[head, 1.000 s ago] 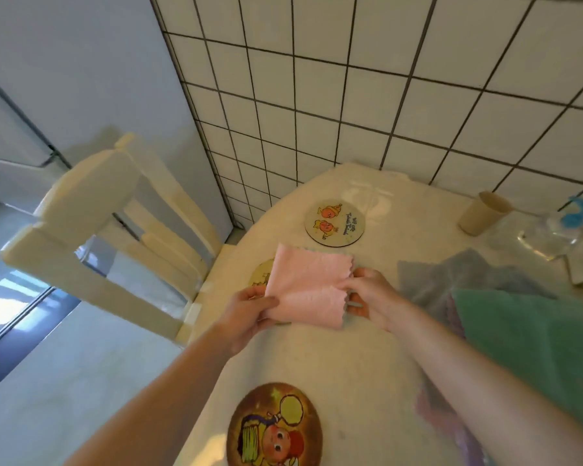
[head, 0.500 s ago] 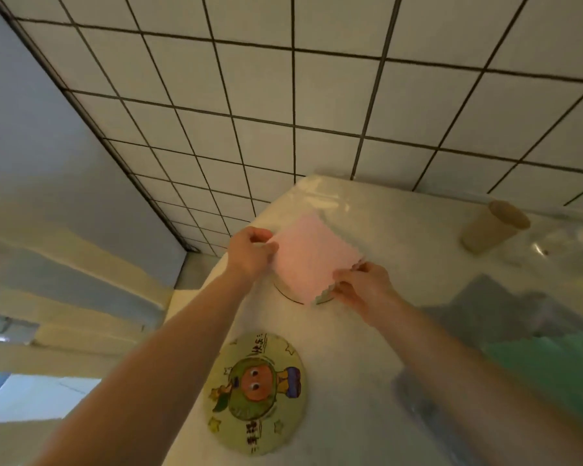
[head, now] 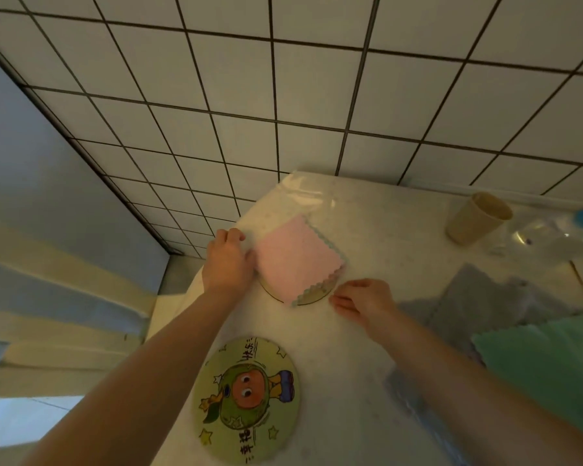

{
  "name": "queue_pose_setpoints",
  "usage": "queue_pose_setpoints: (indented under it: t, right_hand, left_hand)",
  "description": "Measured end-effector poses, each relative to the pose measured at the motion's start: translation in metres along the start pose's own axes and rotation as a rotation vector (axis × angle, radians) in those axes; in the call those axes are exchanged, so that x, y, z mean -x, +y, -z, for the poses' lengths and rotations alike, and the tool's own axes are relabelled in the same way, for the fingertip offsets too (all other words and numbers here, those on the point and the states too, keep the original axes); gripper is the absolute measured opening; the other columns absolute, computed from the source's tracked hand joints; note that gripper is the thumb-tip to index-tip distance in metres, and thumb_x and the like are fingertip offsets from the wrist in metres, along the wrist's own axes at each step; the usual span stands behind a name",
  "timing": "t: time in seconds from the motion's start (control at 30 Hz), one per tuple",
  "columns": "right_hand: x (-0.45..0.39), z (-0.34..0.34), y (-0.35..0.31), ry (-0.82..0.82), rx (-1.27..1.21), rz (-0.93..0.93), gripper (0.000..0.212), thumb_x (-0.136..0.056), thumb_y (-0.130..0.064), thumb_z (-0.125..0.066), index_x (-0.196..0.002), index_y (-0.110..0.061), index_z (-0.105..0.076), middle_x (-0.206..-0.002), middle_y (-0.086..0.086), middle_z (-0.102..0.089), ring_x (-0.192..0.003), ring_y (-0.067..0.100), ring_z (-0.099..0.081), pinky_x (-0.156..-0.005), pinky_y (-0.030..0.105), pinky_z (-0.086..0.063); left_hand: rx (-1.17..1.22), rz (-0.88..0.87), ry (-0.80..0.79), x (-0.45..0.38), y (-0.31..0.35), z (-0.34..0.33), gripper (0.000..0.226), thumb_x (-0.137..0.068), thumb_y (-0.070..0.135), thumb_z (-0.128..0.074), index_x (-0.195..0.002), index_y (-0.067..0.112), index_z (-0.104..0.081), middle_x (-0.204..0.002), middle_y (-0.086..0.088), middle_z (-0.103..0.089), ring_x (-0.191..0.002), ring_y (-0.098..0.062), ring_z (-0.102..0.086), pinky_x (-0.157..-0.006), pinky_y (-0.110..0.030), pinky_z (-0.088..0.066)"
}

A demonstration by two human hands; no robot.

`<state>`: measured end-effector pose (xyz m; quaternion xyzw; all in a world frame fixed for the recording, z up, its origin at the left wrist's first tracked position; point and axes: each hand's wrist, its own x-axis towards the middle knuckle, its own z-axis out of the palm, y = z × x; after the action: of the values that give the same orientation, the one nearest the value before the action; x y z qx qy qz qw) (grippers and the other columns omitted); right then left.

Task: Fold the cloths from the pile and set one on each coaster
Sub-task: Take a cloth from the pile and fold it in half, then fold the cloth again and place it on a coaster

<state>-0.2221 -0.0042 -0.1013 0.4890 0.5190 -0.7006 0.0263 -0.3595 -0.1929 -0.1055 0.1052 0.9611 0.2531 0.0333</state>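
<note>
A folded pink cloth (head: pixel 298 260) lies on a round coaster (head: pixel 312 295) near the table's far left corner; only the coaster's near rim shows. My left hand (head: pixel 228 262) rests at the cloth's left edge, fingers touching it. My right hand (head: pixel 364 302) hovers just right of the coaster, fingers loose and apart from the cloth. A second coaster (head: pixel 246 398) with a green cartoon figure lies bare, closer to me. The pile at the right holds a grey cloth (head: pixel 485 301) and a green cloth (head: pixel 549 368).
A paper cup (head: pixel 477 218) stands at the back right, beside a clear plastic bottle (head: pixel 549 235) with a blue part. The tiled wall rises behind the white table (head: pixel 344 381). A pale wooden chair (head: pixel 64 314) stands blurred at the left.
The pink cloth was carried to the far coaster and laid on it. My right hand has let go and drawn back to the right. The view has swung up and away.
</note>
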Motion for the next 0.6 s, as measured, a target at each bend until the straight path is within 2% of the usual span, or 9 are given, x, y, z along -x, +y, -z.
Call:
queue_pose_setpoints:
  t: [0.13, 0.23, 0.3, 0.37, 0.43, 0.6]
  right_hand:
    - [0.017, 0.032, 0.011, -0.004, 0.097, 0.057, 0.014, -0.080, 0.005, -0.066, -0.086, -0.005, -0.058, -0.077, 0.014, -0.065, -0.066, 0.022, -0.063, -0.062, 0.030, -0.054]
    - [0.037, 0.068, 0.023, -0.023, 0.258, 0.189, 0.016, -0.081, 0.002, -0.066, -0.085, -0.011, -0.057, -0.083, 0.013, -0.064, -0.073, 0.023, -0.061, -0.057, 0.026, -0.050]
    - [0.051, 0.095, 0.032, -0.030, 0.373, 0.304, 0.017, -0.081, 0.001, -0.066, -0.081, -0.014, -0.057, -0.081, 0.007, -0.063, -0.072, 0.020, -0.059, -0.056, 0.021, -0.048]
    - [0.068, 0.130, 0.040, -0.005, 0.498, 0.440, 0.020, -0.079, 0.000, -0.068, -0.078, -0.017, -0.058, -0.075, -0.002, -0.061, -0.070, 0.015, -0.057, -0.061, 0.021, -0.046]
    - [0.085, 0.171, 0.049, 0.025, 0.581, 0.526, 0.027, -0.079, -0.001, -0.069, -0.073, -0.025, -0.056, -0.074, -0.003, -0.061, -0.073, 0.016, -0.058, -0.070, 0.025, -0.043]
    - [0.121, 0.260, 0.080, 0.062, 0.701, 0.683, 0.020, -0.078, 0.002, -0.068, -0.080, -0.016, -0.059, -0.074, 0.001, -0.064, -0.069, 0.015, -0.059, -0.067, 0.021, -0.042]
  left_hand:
    - [-0.094, -0.166, 0.003, 0.030, 0.016, 0.010, 0.030, -0.090, 0.018, -0.053, -0.120, 0.010, -0.053, -0.120, -0.010, -0.049, -0.111, -0.029, -0.044, -0.085, -0.043, -0.048]
    - [-0.165, -0.290, -0.056, 0.067, 0.040, 0.005, 0.029, -0.091, 0.023, -0.044, -0.117, 0.014, -0.054, -0.119, -0.004, -0.050, -0.105, -0.025, -0.042, -0.082, -0.036, -0.045]
    - [-0.135, -0.311, -0.095, 0.098, 0.061, -0.001, 0.028, -0.092, 0.023, -0.047, -0.118, 0.015, -0.053, -0.117, -0.003, -0.051, -0.107, -0.025, -0.044, -0.084, -0.037, -0.046]
    - [-0.090, -0.319, -0.134, 0.138, 0.087, -0.011, 0.029, -0.091, 0.020, -0.052, -0.119, 0.015, -0.052, -0.118, -0.004, -0.051, -0.112, -0.025, -0.045, -0.088, -0.039, -0.047]
    - [-0.058, -0.344, -0.170, 0.183, 0.115, -0.024, 0.030, -0.090, 0.018, -0.054, -0.119, 0.015, -0.052, -0.119, -0.005, -0.053, -0.114, -0.025, -0.046, -0.091, -0.039, -0.045]
    - [-0.026, -0.433, -0.277, 0.280, 0.165, -0.061, 0.027, -0.088, 0.021, -0.049, -0.112, 0.012, -0.057, -0.112, -0.008, -0.057, -0.107, -0.028, -0.051, -0.090, -0.039, -0.045]
